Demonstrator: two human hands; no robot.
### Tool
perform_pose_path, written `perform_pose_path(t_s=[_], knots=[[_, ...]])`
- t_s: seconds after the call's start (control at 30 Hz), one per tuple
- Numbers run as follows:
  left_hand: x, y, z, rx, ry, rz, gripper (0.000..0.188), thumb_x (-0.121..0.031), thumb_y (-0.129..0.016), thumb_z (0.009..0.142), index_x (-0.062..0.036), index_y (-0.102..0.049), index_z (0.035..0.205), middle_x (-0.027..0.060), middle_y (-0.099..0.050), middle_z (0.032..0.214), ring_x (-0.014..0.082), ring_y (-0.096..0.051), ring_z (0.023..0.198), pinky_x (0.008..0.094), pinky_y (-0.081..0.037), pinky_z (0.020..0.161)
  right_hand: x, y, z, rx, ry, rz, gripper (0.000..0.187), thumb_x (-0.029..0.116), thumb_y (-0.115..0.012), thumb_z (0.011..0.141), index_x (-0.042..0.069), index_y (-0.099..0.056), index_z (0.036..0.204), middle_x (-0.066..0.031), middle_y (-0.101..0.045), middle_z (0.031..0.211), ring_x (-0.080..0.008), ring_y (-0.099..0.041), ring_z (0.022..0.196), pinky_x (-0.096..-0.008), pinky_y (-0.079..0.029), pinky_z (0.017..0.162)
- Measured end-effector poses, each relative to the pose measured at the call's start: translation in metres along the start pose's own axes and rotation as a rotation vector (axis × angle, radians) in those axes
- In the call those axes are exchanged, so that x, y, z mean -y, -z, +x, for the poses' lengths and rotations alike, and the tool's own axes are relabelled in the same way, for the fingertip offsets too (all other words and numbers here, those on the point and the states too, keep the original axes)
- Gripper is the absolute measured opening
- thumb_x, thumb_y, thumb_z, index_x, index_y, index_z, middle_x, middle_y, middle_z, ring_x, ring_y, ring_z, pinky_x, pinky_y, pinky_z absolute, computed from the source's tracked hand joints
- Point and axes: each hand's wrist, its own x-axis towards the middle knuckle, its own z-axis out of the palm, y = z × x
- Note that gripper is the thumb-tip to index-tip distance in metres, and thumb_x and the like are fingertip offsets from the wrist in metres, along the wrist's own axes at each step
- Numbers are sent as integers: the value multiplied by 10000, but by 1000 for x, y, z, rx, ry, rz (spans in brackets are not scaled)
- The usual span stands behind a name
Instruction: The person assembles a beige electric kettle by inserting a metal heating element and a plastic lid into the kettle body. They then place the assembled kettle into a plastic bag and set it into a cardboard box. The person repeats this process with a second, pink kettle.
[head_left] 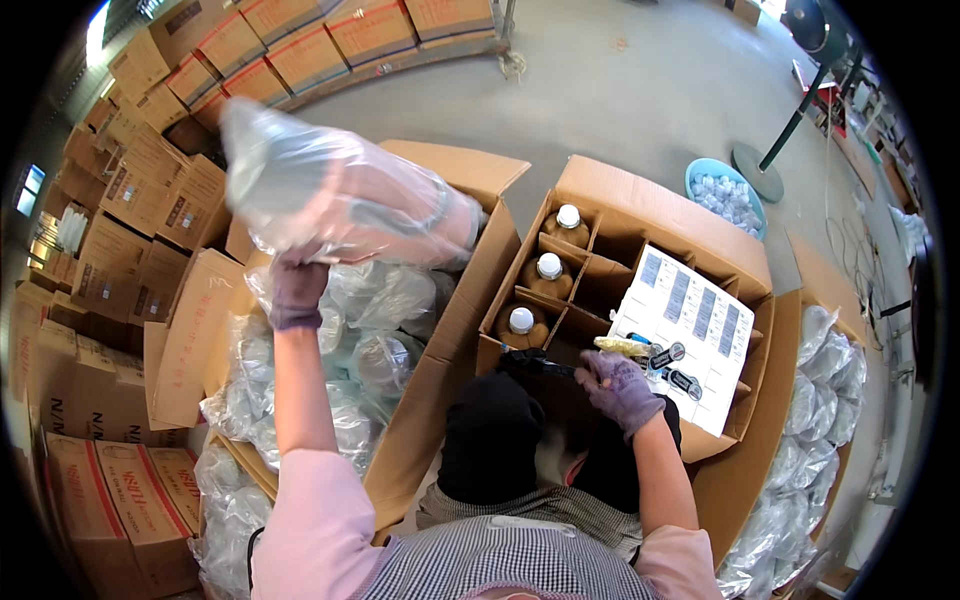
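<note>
My left hand (299, 290), in a purple glove, is closed on the lower edge of a large clear plastic bag (350, 195) with something pinkish inside. Motion blurs the bag, and its contents cannot be made out. It is tilted above an open carton (440, 385) of plastic-wrapped clear pieces (385, 362). My right hand, also gloved (622, 388), is curled at the end of a black object (532, 362) whose kind I cannot tell. Beside it, a divided carton (672, 207) holds brown bottles with white caps (549, 268). A white label sheet (690, 330) lies across its dividers.
Small black-and-silver items (683, 383) and a yellowish piece (622, 346) lie on the sheet. Another carton of wrapped pieces (805, 430) stands at right. Beyond are a blue basin (690, 180) and a fan stand (795, 130). Stacked cartons (130, 270) line the left.
</note>
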Motion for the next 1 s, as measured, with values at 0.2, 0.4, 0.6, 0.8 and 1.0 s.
perform_pose_path(t_s=[0.2,0.4,0.6,0.8,1.0], knots=[[-133,55,-100,-116,-307,100,403,-12,-654,816,18,-591,1213,140,-645,1153,257,-627,1023,337,-516,867,19,45,25,-191,16,1501,765,583,-495,962,112,-283,1526,-168,-499,1409,-270,-520,1252,-406,-442,1031],[-301,19,-187,608,-612,-511,383,10,-675,753,-17,-657,1134,160,-622,1207,305,-611,1096,371,-489,961,-47,106,-3,-507,487,971,446,376,-444,1030,73,-549,1339,-28,-659,1107,-123,-634,914,-320,-532,808],[-281,10,-182,255,37,-652,311,-34,-667,834,1,-634,1141,151,-653,1095,283,-632,1044,390,-505,930,22,109,-104,-415,229,616,633,380,-784,784,-28,-608,1235,-149,-670,1083,-213,-645,956,-320,-501,884],[-373,10,-262,341,-524,-369,999,-406,-872,648,-67,-393,1457,324,-246,1480,556,-324,1318,565,-337,1093,19,32,-167,-763,259,607,1018,320,-835,735,-30,-262,1500,-273,-309,1525,-378,-320,1420,-436,-271,1177],[-295,32,-364,519,-554,-435,703,-309,-795,775,-70,-493,1363,306,-436,1360,477,-487,1242,516,-451,1029,-15,-27,-246,-455,485,384,798,185,-757,772,-28,-373,1439,-264,-430,1437,-422,-416,1342,-498,-324,1133]])
